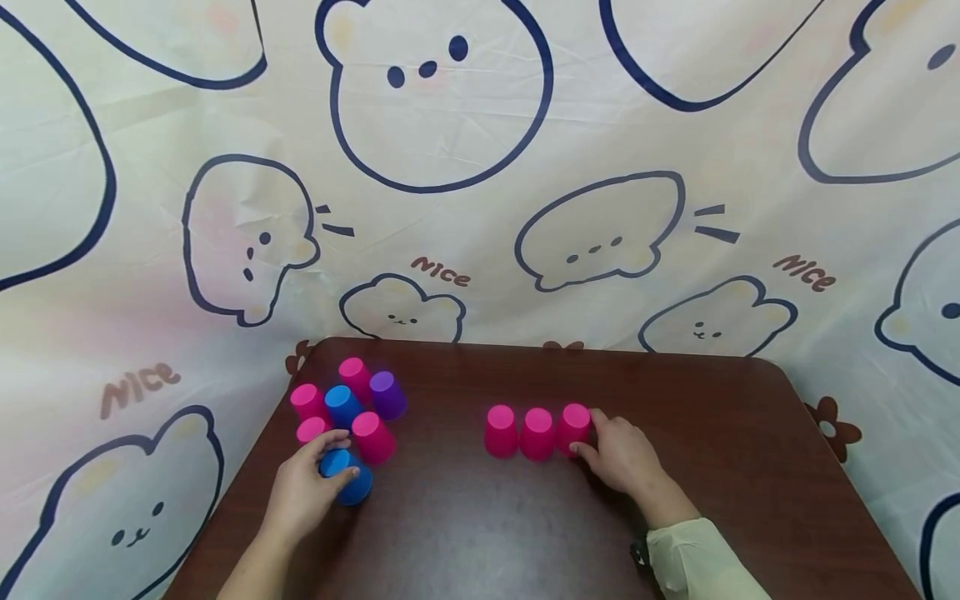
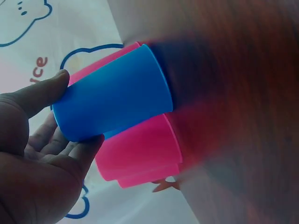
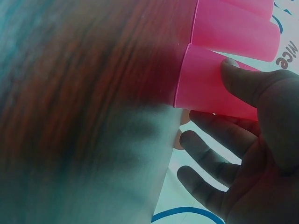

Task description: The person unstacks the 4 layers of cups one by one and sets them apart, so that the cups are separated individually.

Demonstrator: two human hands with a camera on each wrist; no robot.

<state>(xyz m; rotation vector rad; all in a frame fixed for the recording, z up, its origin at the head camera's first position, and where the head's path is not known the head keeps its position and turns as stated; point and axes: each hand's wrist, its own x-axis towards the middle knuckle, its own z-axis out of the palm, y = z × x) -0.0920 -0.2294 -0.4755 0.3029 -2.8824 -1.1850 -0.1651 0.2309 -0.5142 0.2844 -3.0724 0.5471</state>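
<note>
My left hand [image 1: 297,493] grips an upside-down blue cup [image 1: 354,482] at the front of a cluster on the table's left side. In the left wrist view, thumb and fingers lie on opposite sides of this blue cup [image 2: 114,93] near its closed end. My right hand [image 1: 627,457] holds the rightmost pink cup [image 1: 573,425] of a row of three, all upside down. The right wrist view has the thumb on the pink cup's [image 3: 201,81] near side and the forefinger along its other side, the remaining fingers spread apart. Beside it stand a middle pink cup [image 1: 537,435] and a left pink cup [image 1: 501,432].
Behind the left hand stand a second blue cup [image 1: 343,407], a purple cup [image 1: 388,396] and several pink cups, including one [image 1: 373,438] close by the held blue cup. The brown table [image 1: 465,533] ends at a cartoon-printed cloth [image 1: 480,225] at the back and sides.
</note>
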